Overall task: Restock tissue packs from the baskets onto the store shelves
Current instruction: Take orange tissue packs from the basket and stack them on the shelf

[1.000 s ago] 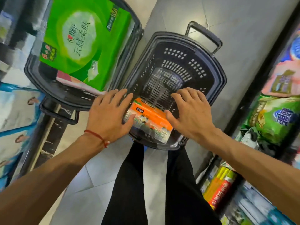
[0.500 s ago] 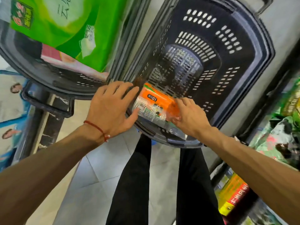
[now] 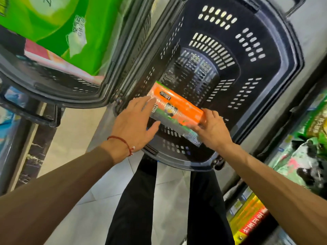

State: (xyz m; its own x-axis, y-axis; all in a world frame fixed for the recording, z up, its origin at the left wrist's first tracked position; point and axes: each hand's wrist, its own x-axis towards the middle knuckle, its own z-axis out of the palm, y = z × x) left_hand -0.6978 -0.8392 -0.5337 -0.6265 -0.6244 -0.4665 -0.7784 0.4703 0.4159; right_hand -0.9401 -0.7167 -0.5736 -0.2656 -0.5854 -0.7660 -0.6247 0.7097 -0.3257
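An orange tissue pack (image 3: 178,107) in clear wrap lies tilted inside the near end of a black perforated basket (image 3: 290,71). My left hand (image 3: 134,124), with a red string at the wrist, presses on the pack's left end, fingers and thumb spread around it. My right hand (image 3: 210,128) grips the pack's right end with curled fingers. A second black basket (image 3: 53,92) to the left holds a big green tissue pack (image 3: 70,20) on top of a pink one (image 3: 51,57).
Store shelves on the right carry green bags (image 3: 311,152) and yellow-red packs (image 3: 247,220). More shelving with blue packaging (image 3: 7,121) stands on the left. I stand on grey floor tiles (image 3: 76,138); my black trouser legs (image 3: 134,209) are right below the basket.
Both hands closed in on the orange pack and took hold of its ends. The pack now sits a little higher in the basket. The view moved closer to the baskets.
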